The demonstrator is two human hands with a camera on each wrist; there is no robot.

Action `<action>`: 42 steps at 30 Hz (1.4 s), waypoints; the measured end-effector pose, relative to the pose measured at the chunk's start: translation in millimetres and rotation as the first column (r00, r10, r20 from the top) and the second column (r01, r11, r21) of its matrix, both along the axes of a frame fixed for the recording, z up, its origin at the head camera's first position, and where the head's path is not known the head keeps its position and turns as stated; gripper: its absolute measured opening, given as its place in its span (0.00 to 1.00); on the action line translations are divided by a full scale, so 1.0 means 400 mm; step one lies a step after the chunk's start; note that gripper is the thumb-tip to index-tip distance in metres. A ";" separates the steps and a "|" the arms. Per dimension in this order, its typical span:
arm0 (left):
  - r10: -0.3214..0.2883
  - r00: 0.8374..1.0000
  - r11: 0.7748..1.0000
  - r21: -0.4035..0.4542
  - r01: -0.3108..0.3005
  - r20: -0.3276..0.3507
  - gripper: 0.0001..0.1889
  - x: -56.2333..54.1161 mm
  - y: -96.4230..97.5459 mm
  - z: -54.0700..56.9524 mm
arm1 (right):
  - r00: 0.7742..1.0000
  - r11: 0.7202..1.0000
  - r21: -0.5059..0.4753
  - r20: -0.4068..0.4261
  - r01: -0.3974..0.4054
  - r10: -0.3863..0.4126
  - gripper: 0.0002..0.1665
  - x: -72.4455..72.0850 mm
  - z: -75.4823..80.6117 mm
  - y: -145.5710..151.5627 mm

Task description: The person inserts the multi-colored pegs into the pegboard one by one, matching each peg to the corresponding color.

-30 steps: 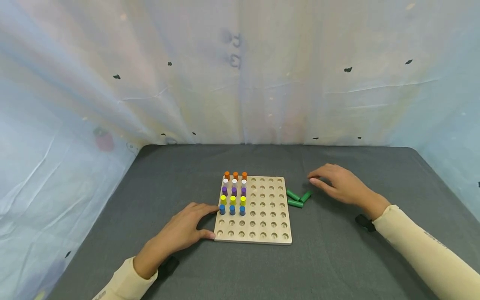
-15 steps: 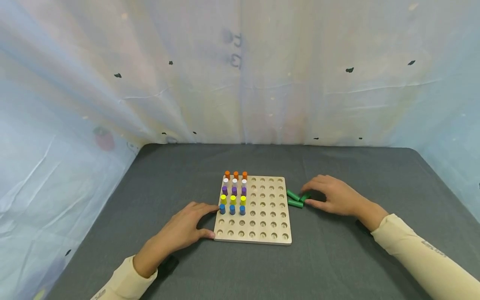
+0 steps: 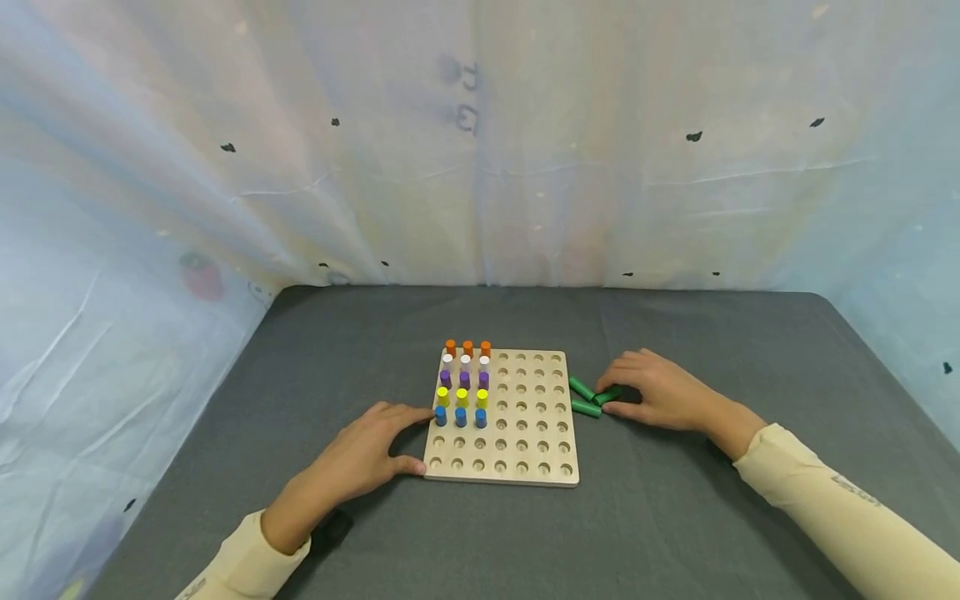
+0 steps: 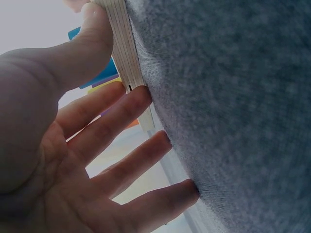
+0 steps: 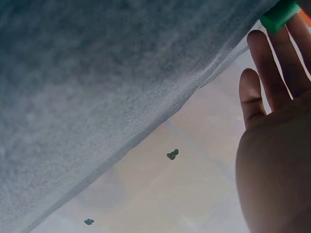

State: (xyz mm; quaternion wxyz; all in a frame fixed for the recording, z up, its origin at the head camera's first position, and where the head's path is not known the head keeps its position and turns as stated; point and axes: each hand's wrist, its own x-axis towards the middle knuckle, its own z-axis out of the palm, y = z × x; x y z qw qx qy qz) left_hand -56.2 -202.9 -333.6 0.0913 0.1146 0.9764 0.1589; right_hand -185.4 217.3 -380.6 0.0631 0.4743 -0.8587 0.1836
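A pale wooden peg board [image 3: 532, 457] lies on the table, its left part bearing short rows of orange [image 3: 468, 347], white [image 3: 465, 361], purple [image 3: 464, 380], yellow [image 3: 462, 397] and blue pegs [image 3: 461, 417]. My left hand [image 3: 360, 450] touches the board's left edge with thumb and index finger, the fingers nearly straight; in the left wrist view the other fingertips [image 4: 187, 191] rest on the cloth. Right of the board, my right hand [image 3: 656, 390] pinches a green peg [image 3: 607, 395] between thumb and fingers. Two more green pegs [image 3: 582, 388] [image 3: 586, 409] lie against it.
Dark grey cloth [image 3: 480, 542] covers the table. A pale patterned curtain [image 3: 525, 167] hangs behind and at both sides. The board's right columns and its two nearest rows hold bare holes.
My right hand has come down and left onto the green pegs and taken hold of one, which has turned slightly. The left hand keeps its place at the board.
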 end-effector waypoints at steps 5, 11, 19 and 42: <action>-0.003 1.000 1.000 0.001 0.003 -0.007 0.37 0.000 -0.001 0.000 | 0.999 0.998 -0.051 -0.029 -0.037 0.035 0.12 -0.005 0.002 -0.003; 0.001 1.000 1.000 0.002 -0.001 -0.006 0.37 0.002 0.001 0.002 | 0.999 0.993 -0.111 -0.012 -0.031 0.030 0.15 -0.012 -0.002 -0.001; -0.001 1.000 1.000 0.002 0.001 -0.004 0.37 0.002 0.004 0.005 | 0.999 0.988 -0.157 0.035 -0.015 0.020 0.21 -0.009 0.001 -0.006; 0.005 1.000 1.000 -0.004 -0.005 0.010 0.37 0.001 0.005 0.009 | 0.994 0.984 -0.138 0.000 0.110 -0.111 0.19 0.004 0.003 -0.016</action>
